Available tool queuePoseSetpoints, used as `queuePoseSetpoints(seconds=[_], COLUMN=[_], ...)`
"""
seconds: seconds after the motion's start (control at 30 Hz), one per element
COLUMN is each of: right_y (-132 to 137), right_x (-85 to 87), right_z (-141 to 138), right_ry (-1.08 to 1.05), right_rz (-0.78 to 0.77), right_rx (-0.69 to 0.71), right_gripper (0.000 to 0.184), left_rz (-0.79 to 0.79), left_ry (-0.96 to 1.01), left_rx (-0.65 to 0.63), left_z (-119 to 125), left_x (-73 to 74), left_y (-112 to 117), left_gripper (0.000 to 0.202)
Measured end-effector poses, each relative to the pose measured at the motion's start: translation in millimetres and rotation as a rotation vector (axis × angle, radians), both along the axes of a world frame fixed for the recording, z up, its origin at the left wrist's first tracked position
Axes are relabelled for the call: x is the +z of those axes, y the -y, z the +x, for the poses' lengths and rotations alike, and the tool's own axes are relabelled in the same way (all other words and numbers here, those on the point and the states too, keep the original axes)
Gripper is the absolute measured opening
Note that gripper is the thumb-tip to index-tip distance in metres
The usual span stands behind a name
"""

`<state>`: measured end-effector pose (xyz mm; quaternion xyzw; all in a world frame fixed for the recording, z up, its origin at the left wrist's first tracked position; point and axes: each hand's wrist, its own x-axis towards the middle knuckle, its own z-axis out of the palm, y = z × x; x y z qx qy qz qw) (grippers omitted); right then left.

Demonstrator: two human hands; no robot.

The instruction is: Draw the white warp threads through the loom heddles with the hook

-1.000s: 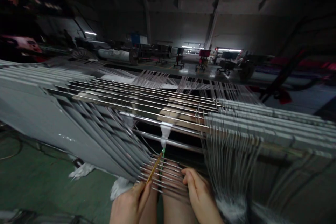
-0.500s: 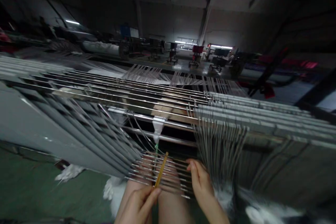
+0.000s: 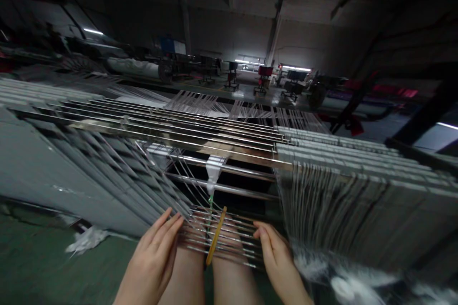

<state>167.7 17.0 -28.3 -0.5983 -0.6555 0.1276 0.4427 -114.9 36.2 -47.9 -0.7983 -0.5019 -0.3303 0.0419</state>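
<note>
Left hand (image 3: 153,257) flat, fingers straight and close together, tips against left edge of lower steel rods (image 3: 239,240). Right hand (image 3: 277,257) at right edge, fingers bent together, tips on rods. Thin yellow stick (image 3: 216,236) lying loose across rods, between hands. Open dark gap above. Dense grey heddles (image 3: 107,171) crowding both sides. White thread bundle (image 3: 213,174) hanging just behind.

white fluff (image 3: 86,239) on green floor (image 3: 32,271) | red cart (image 3: 265,72) | possibly cloth roll (image 3: 130,66)
</note>
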Motion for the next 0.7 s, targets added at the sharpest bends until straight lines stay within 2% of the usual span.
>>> queuePoseSetpoints(seconds=[0.1, 0.2, 0.33, 0.47, 0.53, 0.63, 0.7], right_y=[-1.7, -4.2, -7.9, -9.8, -10.4, -12.3, -13.8], right_x=[-1.4, -0.5, 3.0, 4.1, 3.1, 0.1, -2.1], right_z=[-0.4, -2.8, -7.7, -9.6, -11.0, -14.8, -15.3], right_ry=[0.014, 0.013, 0.013, 0.025, 0.043, 0.084, 0.092], right_rz=[-0.063, -0.085, -0.064, -0.029, -0.020, 0.000, 0.039], right_rx=[0.078, 0.092, 0.055, -0.013, -0.035, -0.061, -0.095], right_gripper=[0.030, 0.030, 0.032, 0.034, 0.035, 0.035, 0.033], left_rz=[0.045, 0.033, 0.003, 0.037, 0.023, -0.045, -0.123], left_ry=[-0.334, -0.436, -0.386, -0.377, -0.395, -0.344, -0.163], left_rx=[0.023, 0.035, -0.062, 0.062, 0.076, -0.048, -0.189], left_z=[-3.2, 7.1, 16.0, 6.0, 5.6, 18.9, 31.4], left_x=[-4.2, 0.5, 9.2, 5.9, 1.2, -4.3, -5.4], left_y=[-3.3, 0.4, 2.1, -4.0, -4.8, -0.8, 2.9], left_gripper=[0.046, 0.042, 0.043, 0.039, 0.038, 0.049, 0.050])
